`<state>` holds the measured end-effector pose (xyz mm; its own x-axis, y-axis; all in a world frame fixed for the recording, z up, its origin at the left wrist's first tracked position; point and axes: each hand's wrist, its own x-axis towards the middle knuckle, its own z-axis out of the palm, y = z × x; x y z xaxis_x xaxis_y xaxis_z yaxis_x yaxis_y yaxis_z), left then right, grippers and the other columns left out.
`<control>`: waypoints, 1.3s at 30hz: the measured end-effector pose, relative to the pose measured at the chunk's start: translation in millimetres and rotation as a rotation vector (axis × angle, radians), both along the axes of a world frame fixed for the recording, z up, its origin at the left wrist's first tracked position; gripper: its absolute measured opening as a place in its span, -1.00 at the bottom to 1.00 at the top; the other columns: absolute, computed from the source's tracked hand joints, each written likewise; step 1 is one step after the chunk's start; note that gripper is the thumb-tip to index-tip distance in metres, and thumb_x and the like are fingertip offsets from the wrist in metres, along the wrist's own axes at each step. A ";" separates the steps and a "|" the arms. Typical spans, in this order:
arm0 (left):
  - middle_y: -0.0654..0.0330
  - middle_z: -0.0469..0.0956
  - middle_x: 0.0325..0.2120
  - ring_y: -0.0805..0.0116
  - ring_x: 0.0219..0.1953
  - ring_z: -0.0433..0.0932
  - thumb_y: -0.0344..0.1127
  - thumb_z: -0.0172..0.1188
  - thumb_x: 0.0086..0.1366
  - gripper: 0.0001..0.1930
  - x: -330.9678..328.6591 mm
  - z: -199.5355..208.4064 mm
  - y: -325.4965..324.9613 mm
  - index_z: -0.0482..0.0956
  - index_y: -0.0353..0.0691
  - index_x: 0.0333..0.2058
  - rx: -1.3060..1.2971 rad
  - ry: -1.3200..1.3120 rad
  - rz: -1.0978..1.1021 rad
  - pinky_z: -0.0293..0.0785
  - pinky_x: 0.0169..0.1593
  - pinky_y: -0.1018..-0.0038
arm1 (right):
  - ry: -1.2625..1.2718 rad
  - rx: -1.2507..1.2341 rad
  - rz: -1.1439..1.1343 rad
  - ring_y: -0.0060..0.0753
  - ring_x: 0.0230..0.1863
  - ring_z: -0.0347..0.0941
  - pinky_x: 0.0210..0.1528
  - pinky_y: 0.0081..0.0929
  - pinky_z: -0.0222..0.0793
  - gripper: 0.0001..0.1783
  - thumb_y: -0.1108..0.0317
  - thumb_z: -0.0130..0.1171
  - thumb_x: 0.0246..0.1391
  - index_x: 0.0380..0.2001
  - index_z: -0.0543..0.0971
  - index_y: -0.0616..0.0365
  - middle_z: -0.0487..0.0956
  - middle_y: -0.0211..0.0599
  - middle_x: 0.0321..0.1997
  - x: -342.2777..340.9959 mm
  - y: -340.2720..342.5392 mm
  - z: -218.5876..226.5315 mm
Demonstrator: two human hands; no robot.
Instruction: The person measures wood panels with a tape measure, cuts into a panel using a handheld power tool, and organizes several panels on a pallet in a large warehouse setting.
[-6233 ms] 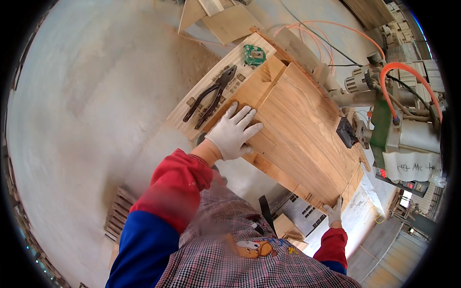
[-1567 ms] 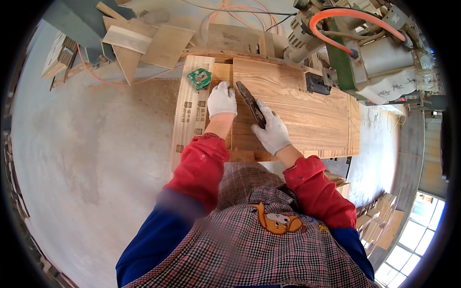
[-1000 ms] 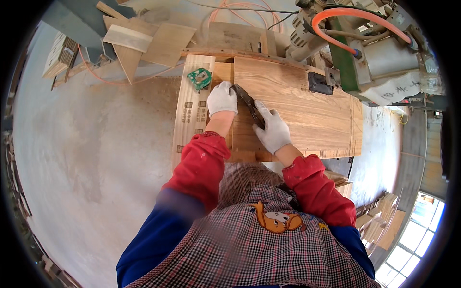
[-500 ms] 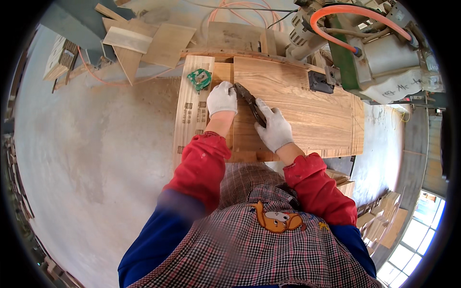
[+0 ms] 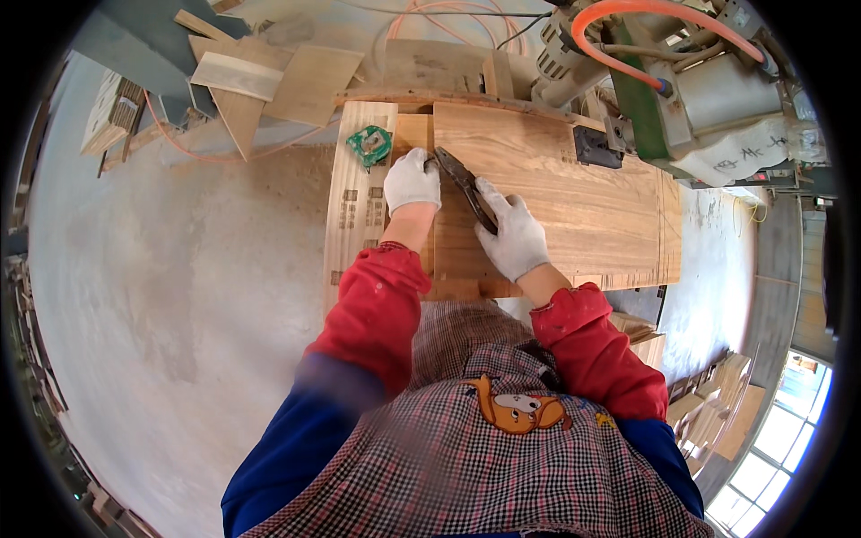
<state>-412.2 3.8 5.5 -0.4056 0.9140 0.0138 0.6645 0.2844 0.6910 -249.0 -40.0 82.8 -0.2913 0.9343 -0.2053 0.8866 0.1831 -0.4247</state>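
Note:
My right hand point(image 5: 513, 231), in a white glove, holds dark pliers point(image 5: 464, 183) by the handles over a brown wooden panel point(image 5: 574, 211). Their jaws point up and left, close beside the fingertips of my other hand. My left hand point(image 5: 413, 182), gloved too, is closed at the panel's left edge; whatever is between its fingers is hidden. Just beyond it, a green tape measure point(image 5: 369, 145) sits on a pale strip of wood point(image 5: 348, 247) with dark printed marks.
A machine with an orange hose point(image 5: 619, 13) overhangs the panel's far right, next to a black block point(image 5: 595, 146). Loose boards point(image 5: 318, 85) lie at the far left by a grey post point(image 5: 134, 49). Stacked wood point(image 5: 713, 408) stands at the lower right.
The pliers have tilted slightly, their jaws a little farther forward. Both hands have stayed almost in place, still closed.

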 end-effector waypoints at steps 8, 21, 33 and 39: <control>-0.03 0.53 -0.38 -0.01 -0.27 0.50 -0.29 0.04 0.13 -0.79 -6.3 3.7 -7.3 0.51 -0.16 -0.25 0.064 -0.031 -0.036 0.41 -0.16 0.21 | 0.197 0.042 -0.013 0.08 -0.20 0.43 -0.15 -0.18 0.39 -0.29 0.24 0.13 -0.10 0.19 0.19 -0.10 0.42 0.06 -0.17 14.0 -15.3 -8.7; 0.09 0.32 0.03 0.03 0.02 0.35 -0.18 0.18 0.03 -0.48 -97.1 43.7 -14.2 0.34 0.00 0.03 -0.053 0.451 -0.267 0.31 0.04 0.19 | 0.559 -0.432 0.043 0.12 0.04 0.32 0.06 -0.25 0.26 -0.06 0.11 0.19 -0.11 0.24 -0.04 0.27 0.33 0.29 0.00 -76.9 -66.1 -8.9; 0.03 0.43 -0.07 -0.03 -0.05 0.40 -0.21 0.24 -0.02 -0.46 -99.6 41.3 5.1 0.34 -0.10 -0.02 -0.122 0.391 -0.305 0.35 0.01 0.22 | 0.587 -0.472 0.196 0.23 0.08 0.23 0.09 -0.25 0.21 -0.11 0.19 0.16 -0.03 0.24 -0.06 0.27 0.25 0.32 0.04 -87.2 -79.9 3.1; 0.00 0.45 -0.11 -0.05 -0.06 0.41 -0.21 0.27 -0.04 -0.44 -105.9 41.8 7.2 0.34 -0.12 -0.01 -0.109 0.373 -0.327 0.34 0.01 0.24 | 0.610 -0.407 0.316 0.22 0.07 0.25 0.10 -0.25 0.21 -0.18 0.11 0.12 -0.01 0.21 0.05 0.29 0.26 0.28 0.06 -96.7 -81.3 -1.0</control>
